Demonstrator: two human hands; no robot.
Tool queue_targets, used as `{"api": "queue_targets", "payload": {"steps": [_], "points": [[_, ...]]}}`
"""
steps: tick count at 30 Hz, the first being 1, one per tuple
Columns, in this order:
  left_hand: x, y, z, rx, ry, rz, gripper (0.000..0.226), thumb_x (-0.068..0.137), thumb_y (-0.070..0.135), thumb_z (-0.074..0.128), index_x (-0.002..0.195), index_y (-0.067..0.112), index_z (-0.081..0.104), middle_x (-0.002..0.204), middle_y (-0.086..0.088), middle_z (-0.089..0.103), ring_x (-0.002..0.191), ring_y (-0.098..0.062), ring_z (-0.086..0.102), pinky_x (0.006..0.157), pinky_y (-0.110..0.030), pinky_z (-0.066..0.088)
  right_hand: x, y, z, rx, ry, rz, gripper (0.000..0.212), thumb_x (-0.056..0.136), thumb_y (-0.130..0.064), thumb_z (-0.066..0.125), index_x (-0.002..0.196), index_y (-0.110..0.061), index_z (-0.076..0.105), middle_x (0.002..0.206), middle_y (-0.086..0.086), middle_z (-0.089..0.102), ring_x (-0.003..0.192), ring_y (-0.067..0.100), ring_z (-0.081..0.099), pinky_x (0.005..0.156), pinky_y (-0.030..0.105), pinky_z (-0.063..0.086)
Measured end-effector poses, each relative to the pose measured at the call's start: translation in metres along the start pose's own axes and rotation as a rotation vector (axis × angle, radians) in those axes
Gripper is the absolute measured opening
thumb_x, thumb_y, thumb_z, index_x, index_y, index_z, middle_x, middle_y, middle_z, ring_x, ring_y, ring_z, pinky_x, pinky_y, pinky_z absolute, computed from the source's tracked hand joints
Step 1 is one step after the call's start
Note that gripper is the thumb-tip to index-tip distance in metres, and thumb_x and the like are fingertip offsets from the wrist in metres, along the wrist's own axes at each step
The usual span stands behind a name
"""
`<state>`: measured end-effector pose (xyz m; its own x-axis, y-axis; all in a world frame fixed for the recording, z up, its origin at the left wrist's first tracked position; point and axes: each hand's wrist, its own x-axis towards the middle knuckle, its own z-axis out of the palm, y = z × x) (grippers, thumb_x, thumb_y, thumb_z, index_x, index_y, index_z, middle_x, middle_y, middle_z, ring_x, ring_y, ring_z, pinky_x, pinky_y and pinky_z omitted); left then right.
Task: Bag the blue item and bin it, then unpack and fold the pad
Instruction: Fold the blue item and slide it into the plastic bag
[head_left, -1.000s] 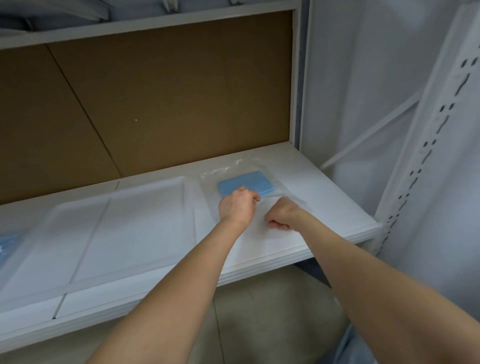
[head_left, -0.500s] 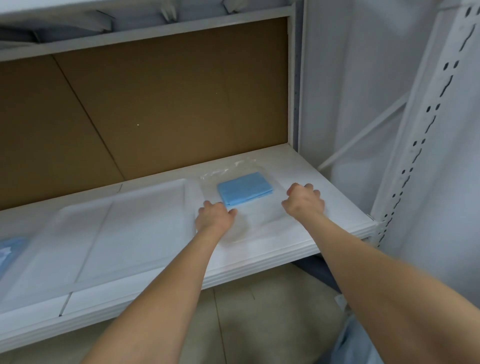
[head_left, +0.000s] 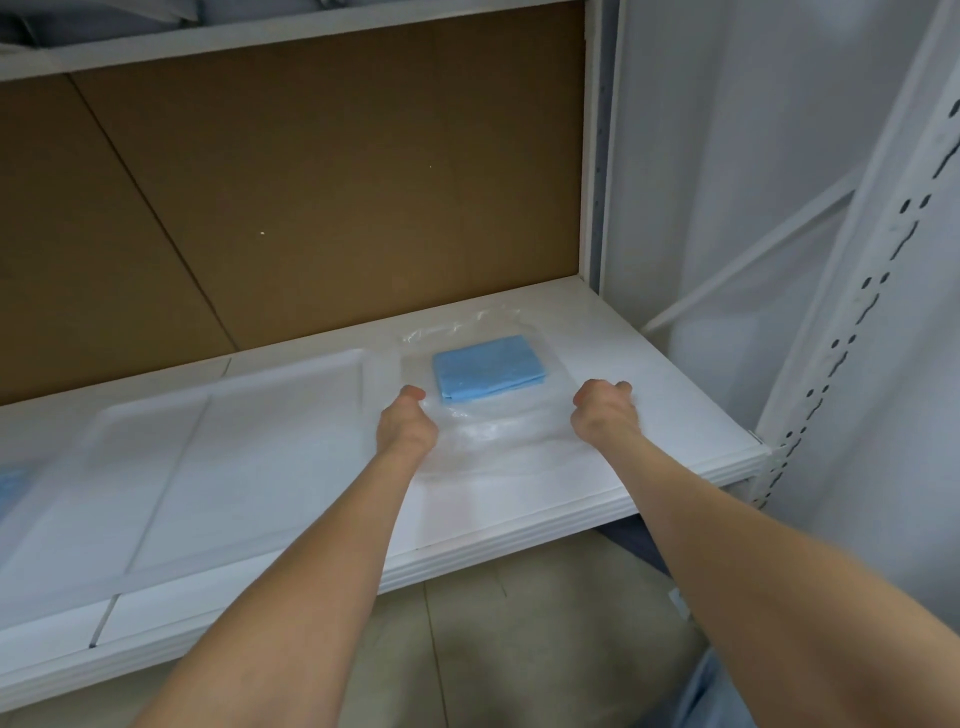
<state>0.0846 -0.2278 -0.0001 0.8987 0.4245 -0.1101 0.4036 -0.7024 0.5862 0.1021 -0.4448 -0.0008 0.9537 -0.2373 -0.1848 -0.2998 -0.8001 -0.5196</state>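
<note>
A folded blue pad (head_left: 488, 367) lies inside a clear plastic bag (head_left: 493, 431) on the white shelf (head_left: 675, 415). My left hand (head_left: 408, 426) pinches the bag's left edge, just left of the pad's near corner. My right hand (head_left: 602, 413) grips the bag's right edge, fingers curled. The bag is stretched flat between the two hands, with the pad in its far half.
A shallow white tray (head_left: 208, 447) lies on the shelf left of the bag. Something blue (head_left: 8, 488) shows at the far left edge. A brown board (head_left: 311, 182) backs the shelf. A perforated white upright (head_left: 857, 312) stands at the right. Tiled floor lies below.
My hands moved apart from the bag's near middle to its left and right edges, spreading the bag flat. The pad has stayed in place.
</note>
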Motion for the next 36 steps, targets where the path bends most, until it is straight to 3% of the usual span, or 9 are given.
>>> {"api": "queue_targets", "payload": {"steps": [8,11,14,18,23,26,29,32,36], "points": [[0.006,-0.014,-0.009,-0.191,-0.095,-0.062,0.048,0.083,0.005,0.062,0.128,0.022,0.054,0.098,-0.013,0.063,0.063,-0.022,0.056,0.056,-0.024,0.046,0.007,0.003,0.003,0.058,0.025,0.057,0.028,0.089,-0.002,0.045,0.114,-0.001,0.058,0.123,0.018,0.055,0.11,0.035,0.057,0.09,0.035,0.048],[0.005,-0.019,-0.01,-0.2,-0.027,-0.044,0.029,0.084,0.0,0.056,0.107,0.012,0.07,0.109,-0.014,0.067,0.076,-0.026,0.061,0.068,-0.026,0.05,0.008,0.004,0.005,0.056,0.053,0.055,0.026,0.089,0.0,0.045,0.11,0.0,0.059,0.118,0.018,0.059,0.106,0.036,0.059,0.087,0.035,0.049],[0.004,-0.024,-0.007,-0.095,-0.022,-0.027,0.028,0.085,0.003,0.059,0.111,0.007,0.069,0.119,-0.013,0.065,0.103,-0.031,0.064,0.089,-0.031,0.053,0.006,0.006,0.004,0.042,0.061,0.057,0.026,0.09,0.0,0.044,0.111,0.0,0.06,0.118,0.018,0.059,0.107,0.036,0.058,0.088,0.035,0.049],[-0.005,-0.02,-0.018,-0.191,-0.161,-0.089,0.05,0.083,0.008,0.069,0.131,0.01,0.052,0.119,-0.017,0.061,0.083,-0.026,0.061,0.066,-0.03,0.056,0.0,0.008,-0.005,0.006,0.018,0.053,0.027,0.089,-0.003,0.046,0.113,-0.003,0.058,0.12,0.017,0.057,0.104,0.033,0.058,0.079,0.032,0.046],[-0.02,-0.019,-0.03,-0.243,-0.327,-0.115,0.065,0.078,0.013,0.077,0.136,0.016,0.046,0.105,-0.013,0.058,0.083,-0.022,0.059,0.07,-0.032,0.054,-0.012,0.014,-0.015,-0.02,-0.068,0.047,0.038,0.091,-0.032,0.055,0.121,-0.01,0.048,0.116,0.008,0.058,0.101,0.027,0.056,0.074,0.032,0.04],[-0.028,-0.023,-0.034,-0.314,-0.402,-0.139,0.062,0.078,0.011,0.077,0.133,0.015,0.047,0.101,-0.013,0.058,0.076,-0.02,0.059,0.074,-0.035,0.056,-0.019,0.016,-0.019,0.06,-0.116,0.072,0.037,0.089,-0.044,0.058,0.098,-0.009,0.055,0.089,0.006,0.06,0.078,0.021,0.059,0.065,0.029,0.042],[-0.036,-0.026,-0.036,-0.343,-0.449,-0.162,0.058,0.079,0.006,0.076,0.13,0.015,0.049,0.09,-0.011,0.06,0.068,-0.017,0.058,0.069,-0.03,0.057,-0.019,0.018,-0.017,0.293,-0.191,0.149,0.025,0.089,-0.02,0.065,0.073,-0.008,0.05,0.076,0.008,0.059,0.057,0.018,0.057,0.041,0.02,0.045],[-0.042,-0.025,-0.034,-0.351,-0.395,-0.131,0.051,0.08,-0.002,0.072,0.126,0.012,0.054,0.08,-0.01,0.057,0.063,-0.017,0.057,0.053,-0.022,0.056,-0.019,0.022,-0.016,0.459,-0.152,0.22,0.015,0.081,0.0,0.067,0.082,-0.006,0.054,0.097,0.016,0.066,0.082,0.03,0.069,0.057,0.031,0.059],[-0.042,-0.022,-0.024,-0.358,-0.265,-0.049,0.047,0.08,-0.003,0.072,0.123,0.01,0.058,0.078,-0.008,0.054,0.061,-0.017,0.054,0.053,-0.022,0.056,-0.018,0.022,-0.016,0.45,-0.039,0.17,0.01,0.085,0.002,0.055,0.08,-0.007,0.054,0.096,0.016,0.063,0.071,0.033,0.066,0.045,0.029,0.052]]}}
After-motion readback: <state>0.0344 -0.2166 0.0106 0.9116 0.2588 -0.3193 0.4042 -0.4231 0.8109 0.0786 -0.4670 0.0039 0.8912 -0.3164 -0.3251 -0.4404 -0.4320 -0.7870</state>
